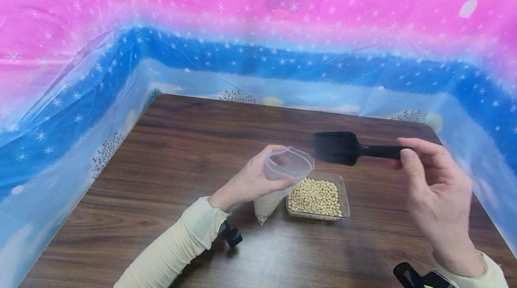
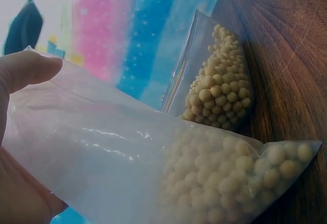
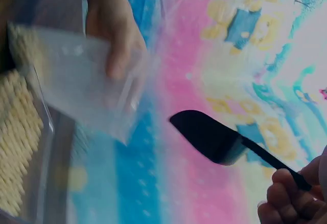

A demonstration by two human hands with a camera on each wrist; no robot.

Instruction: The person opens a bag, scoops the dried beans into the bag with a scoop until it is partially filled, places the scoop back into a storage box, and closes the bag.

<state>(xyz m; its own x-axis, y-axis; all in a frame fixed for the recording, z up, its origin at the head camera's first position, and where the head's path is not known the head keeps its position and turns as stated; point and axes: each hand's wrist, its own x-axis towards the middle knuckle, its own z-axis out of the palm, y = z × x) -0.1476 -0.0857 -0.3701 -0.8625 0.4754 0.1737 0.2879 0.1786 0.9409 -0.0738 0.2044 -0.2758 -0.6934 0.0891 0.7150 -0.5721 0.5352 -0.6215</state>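
My left hand (image 1: 246,185) grips a frosted plastic bag (image 1: 271,203) near its top, and the mouth gapes upward. Pale round beans (image 2: 214,178) fill its lower end, which hangs down to the tabletop. Just right of the bag sits a clear rectangular container (image 1: 345,198) holding many more of these beans (image 1: 315,196). My right hand (image 1: 440,198) pinches the handle of a black scoop (image 1: 337,148) between thumb and fingers. The scoop's blade points left, held above and behind the container, near the bag's mouth. No beans are visible in the scoop; its inside is dark.
The dark wood-grain table (image 1: 181,144) extends all round the container and the bag. A pink and blue patterned sheet (image 1: 258,54) stands behind the table and along both sides. A black strap device (image 1: 231,235) is at my left wrist, another (image 1: 420,277) at my right.
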